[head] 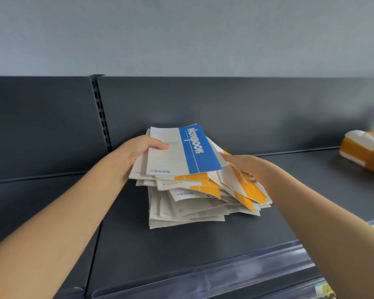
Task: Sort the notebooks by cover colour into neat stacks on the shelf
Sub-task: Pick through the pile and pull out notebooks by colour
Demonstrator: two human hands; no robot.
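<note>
Blue-and-cream notebook (pixel 183 148), dark grey shelf (pixel 203 244)

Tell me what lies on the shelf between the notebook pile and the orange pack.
Head view: only bare shelf lies there; the right forearm crosses above it near the pile.

Matt dark metal shelf (pixel 181 244); paper notebooks (pixel 181 190) with smooth covers.

Left hand (pixel 138 151) grips blue notebook (pixel 200 147) atop messy pile (pixel 192 203).
</note>
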